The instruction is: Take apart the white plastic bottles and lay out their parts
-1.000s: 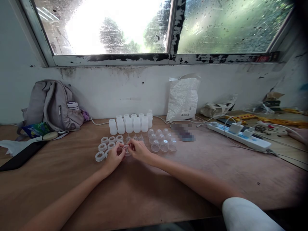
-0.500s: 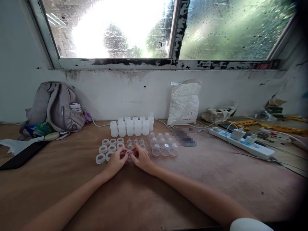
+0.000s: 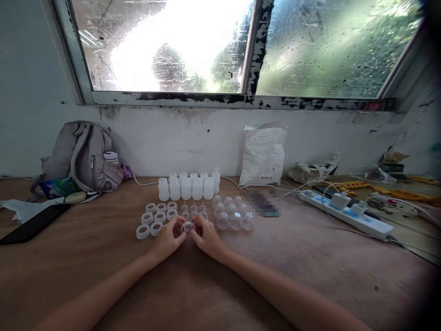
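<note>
Between my two hands is a small clear baby bottle nipple [image 3: 188,227], its round rim turned toward me. Whether a ring sits around it I cannot tell. My left hand [image 3: 171,236] pinches its left side between thumb and fingers; my right hand [image 3: 206,236] pinches the right side. Just beyond the hands stand several more clear nipples [image 3: 194,208], partly hidden by my fingers. Translucent collar rings [image 3: 143,231] lie in rows to the left. Clear domed caps [image 3: 235,221] stand in rows to the right. Behind them are several frosted white bottles [image 3: 186,189].
A grey backpack [image 3: 81,154] and a black flat object [image 3: 36,224] are at the left. A white plastic package [image 3: 263,156] leans on the wall. A blurred-out item [image 3: 263,203] lies behind the caps. At the right are a power strip [image 3: 347,214] with plugs and cables.
The nipple between my fingers has tipped so its round rim shows more, and both hands have shifted slightly. The whole view has moved a little downward in the picture.
</note>
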Demonstrator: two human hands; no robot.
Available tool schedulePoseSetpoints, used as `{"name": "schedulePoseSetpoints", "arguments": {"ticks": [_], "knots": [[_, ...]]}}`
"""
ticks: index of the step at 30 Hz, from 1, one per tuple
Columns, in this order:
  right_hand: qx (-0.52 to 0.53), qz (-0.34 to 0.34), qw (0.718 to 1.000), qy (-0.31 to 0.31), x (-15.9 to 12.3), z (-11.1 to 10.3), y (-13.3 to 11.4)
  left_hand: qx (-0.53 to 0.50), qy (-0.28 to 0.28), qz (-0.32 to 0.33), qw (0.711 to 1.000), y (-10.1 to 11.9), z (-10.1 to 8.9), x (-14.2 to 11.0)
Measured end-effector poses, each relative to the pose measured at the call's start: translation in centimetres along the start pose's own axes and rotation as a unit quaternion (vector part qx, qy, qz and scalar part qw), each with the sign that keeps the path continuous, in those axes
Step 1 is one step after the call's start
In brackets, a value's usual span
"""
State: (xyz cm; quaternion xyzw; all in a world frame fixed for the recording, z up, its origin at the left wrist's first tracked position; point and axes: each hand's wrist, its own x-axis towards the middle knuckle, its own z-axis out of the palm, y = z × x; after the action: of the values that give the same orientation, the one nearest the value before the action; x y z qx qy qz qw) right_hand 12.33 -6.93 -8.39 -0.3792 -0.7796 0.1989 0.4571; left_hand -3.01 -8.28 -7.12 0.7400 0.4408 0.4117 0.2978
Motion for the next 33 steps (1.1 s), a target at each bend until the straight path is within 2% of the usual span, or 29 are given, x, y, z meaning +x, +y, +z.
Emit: {"name": "schedulePoseSetpoints", "arguments": {"ticks": [13, 21, 28, 33], "knots": [[-0.031, -0.017, 0.999, -0.034, -0.4, -0.2, -0.6, 0.044, 0.025, -0.003, 0.999, 0.5, 0.1, -0.2], [-0.059, -0.029, 0.997, -0.032, -0.5, -0.2, -0.6, 0.067, 0.016, 0.02, 0.997, 0.5, 0.0, -0.3], [-0.102, -0.039, 0.993, -0.04, -0.5, 0.1, -0.3, 0.165, 0.001, 0.058, 0.985, -0.4, 0.0, -0.1], [-0.133, -0.052, 0.988, -0.052, -0.7, 0.4, 0.2, 0.2, -0.009, 0.045, 0.979, -0.9, 0.2, -0.2]]}}
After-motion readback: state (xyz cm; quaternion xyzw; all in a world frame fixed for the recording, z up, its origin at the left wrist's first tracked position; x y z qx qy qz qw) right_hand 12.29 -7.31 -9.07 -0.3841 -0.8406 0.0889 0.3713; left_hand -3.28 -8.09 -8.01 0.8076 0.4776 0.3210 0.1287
